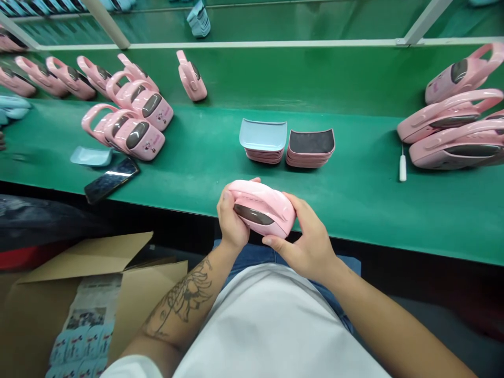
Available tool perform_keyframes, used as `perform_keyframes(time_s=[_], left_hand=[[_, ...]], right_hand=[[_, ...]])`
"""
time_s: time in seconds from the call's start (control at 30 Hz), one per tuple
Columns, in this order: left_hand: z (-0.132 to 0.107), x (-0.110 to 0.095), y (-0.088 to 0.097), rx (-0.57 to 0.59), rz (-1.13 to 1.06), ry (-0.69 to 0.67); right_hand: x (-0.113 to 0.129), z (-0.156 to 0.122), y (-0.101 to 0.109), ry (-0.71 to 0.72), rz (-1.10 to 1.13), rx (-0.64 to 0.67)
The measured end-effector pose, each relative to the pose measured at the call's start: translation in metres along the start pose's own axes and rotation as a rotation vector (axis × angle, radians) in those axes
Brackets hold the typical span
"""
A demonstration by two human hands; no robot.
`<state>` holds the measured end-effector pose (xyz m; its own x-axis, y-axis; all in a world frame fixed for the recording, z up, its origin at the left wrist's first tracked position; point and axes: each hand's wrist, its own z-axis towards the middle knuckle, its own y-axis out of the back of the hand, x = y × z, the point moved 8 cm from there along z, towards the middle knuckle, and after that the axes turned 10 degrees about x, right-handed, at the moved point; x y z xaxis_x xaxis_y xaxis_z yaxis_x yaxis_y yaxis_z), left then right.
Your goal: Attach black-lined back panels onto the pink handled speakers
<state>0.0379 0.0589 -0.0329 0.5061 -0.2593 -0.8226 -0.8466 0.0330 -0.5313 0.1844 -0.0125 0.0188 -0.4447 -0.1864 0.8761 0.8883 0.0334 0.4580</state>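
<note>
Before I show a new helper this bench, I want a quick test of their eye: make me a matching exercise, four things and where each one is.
Things:
1. Nearest pink case
2. Black phone
3. White-handled tool
4. Cardboard box

Places:
A. Left part of the green bench, by the near edge
B. Below the bench, flaps open
C. Between left hand and right hand
D. Right part of the bench, beside other pink cases

Pairs: 1-C, 2-A, 3-D, 4-B

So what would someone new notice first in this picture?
Probably the pink device held between the left hand and right hand, over the near edge of the green table. Beyond it sit a blue-topped panel stack and a dark-topped one. Similar pink devices cluster at left and right.
</note>
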Motion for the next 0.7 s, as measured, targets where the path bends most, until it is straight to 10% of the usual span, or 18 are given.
perform_keyframes(time_s=[0.33,0.47,0.7], left_hand=[[0.003,0.007,0.004,-0.12,-0.129,0.046],[-0.006,-0.01,0.017,-0.224,0.064,-0.106],[-0.031,-0.049,-0.007,-0.041,0.451,-0.403]], right_hand=[[0.019,-0.002,-0.008,0.05,-0.245,-0.057],[0.017,0.003,-0.01,0.019,-0.142,-0.057],[0.004,-0.01,-0.013,0.129,-0.079,-0.084]])
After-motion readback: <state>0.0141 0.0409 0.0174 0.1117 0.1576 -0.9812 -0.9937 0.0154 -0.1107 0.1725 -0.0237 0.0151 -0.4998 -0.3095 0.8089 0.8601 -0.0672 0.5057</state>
